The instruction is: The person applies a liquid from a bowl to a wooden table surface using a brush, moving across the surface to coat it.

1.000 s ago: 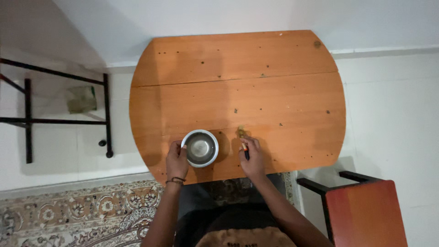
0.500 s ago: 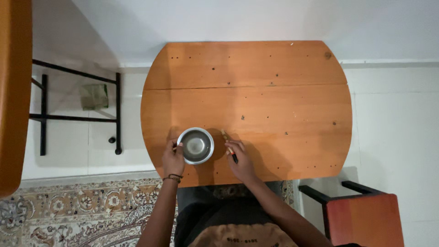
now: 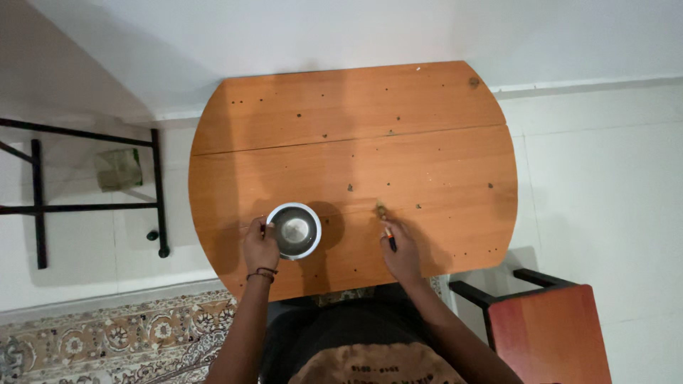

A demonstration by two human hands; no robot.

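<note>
Steel bowl [image 3: 294, 230] sits near the front edge of the wooden table [image 3: 398, 128], left hand [image 3: 260, 245] gripping its rim. Right hand [image 3: 400, 250], well apart, pinches a thin brush [image 3: 386, 226], its tip touching the tabletop.

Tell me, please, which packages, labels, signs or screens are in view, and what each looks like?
Green packet: a small, crumpled, squarish pouch on the floor left of the wooden table, behind the black metal frame.
Shirt print: a small dark marking on the tan front, bottom centre.
No signs or screens.
</note>
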